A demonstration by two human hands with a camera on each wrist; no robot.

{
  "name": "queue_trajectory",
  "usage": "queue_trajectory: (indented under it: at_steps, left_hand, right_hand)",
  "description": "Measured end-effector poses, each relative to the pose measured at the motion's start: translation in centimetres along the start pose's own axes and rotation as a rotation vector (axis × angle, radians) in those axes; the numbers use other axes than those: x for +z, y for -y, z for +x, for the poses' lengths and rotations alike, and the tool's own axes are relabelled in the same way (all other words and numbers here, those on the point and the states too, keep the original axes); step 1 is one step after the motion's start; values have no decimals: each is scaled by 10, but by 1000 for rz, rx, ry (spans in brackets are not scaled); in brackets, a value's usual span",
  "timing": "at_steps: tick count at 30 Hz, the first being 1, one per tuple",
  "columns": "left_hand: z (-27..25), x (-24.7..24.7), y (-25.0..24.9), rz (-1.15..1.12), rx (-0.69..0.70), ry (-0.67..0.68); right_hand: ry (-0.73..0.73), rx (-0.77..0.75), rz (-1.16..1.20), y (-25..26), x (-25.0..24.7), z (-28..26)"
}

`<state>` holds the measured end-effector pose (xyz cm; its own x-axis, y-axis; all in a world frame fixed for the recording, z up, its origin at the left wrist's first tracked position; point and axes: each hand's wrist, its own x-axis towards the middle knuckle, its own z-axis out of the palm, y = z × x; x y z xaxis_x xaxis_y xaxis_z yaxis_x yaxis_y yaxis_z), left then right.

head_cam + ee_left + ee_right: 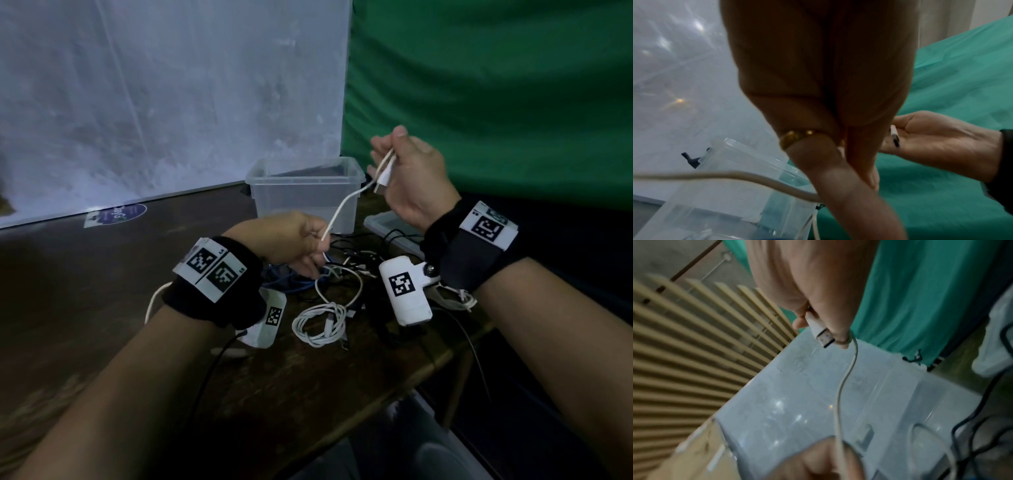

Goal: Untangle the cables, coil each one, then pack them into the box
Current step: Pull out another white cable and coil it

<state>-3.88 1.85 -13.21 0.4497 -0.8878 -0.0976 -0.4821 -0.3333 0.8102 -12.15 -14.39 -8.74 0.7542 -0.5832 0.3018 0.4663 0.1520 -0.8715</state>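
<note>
Left hand (pixel 294 240) pinches the white cable (pixel 339 212) low down, just above the tangle (pixel 346 267) of black, blue and white leads lying toward the far right corner of the tabletop (pixel 85 291). From that pinch the free stretch runs up and to the right, its long axis on a rising diagonal, to the right hand (pixel 407 174), which is curled round the USB plug (pixel 821 331) end with the metal tip pointing down. The right hand is higher and farther from the person; the left is nearer the pile, so any drawing-out likely feeds through the left. A white cable already coiled (pixel 320 323) lies near the front of the tangle. The clear box (pixel 305 192) stands open behind both hands at the far edge, its lid (pixel 394 226) to its right. Dark wood surface; pale sheet backdrop left, green cloth right.
</note>
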Motion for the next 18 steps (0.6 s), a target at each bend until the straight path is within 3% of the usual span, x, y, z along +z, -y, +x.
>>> queue_trajectory:
  at_steps: [3,6,14,18]
  left_hand:
    - [-5,-6,-8,20,66,-53]
    - [-9,-14,-16,77,191,-167]
    - [-6,-25,-19,49,362,-632]
    - [1,-26,-9,5,341,-730]
  right_hand:
    - [-19,-115,-481,-11,-6,2]
    - [135,-104,-827,-19,-14,0]
    - [436,185,-568,-20,-1,-17]
    - [531,205,-440,-13,3,-23]
